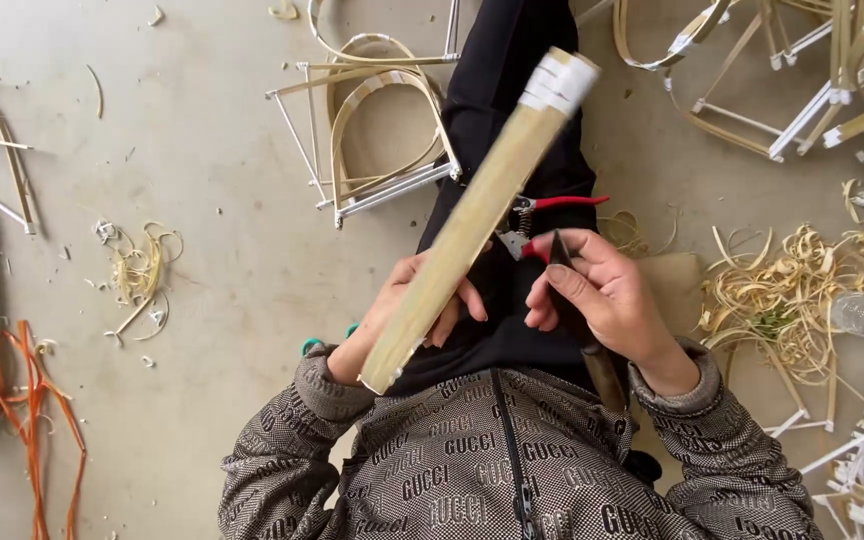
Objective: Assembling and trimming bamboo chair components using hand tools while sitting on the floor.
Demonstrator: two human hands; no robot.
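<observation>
Hands met over the lap in the head view: left hand (pixel 414 300) closed around a bamboo strip (pixel 472 215) angled up and away, right hand (pixel 602 295) clasping a dark-handled knife (pixel 570 300). Shaving cleanly likely called for a steady strip and shallow blade.

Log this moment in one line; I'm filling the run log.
left hand: holds bamboo strip | right hand: holds knife | red-handled pliers on lap
</observation>
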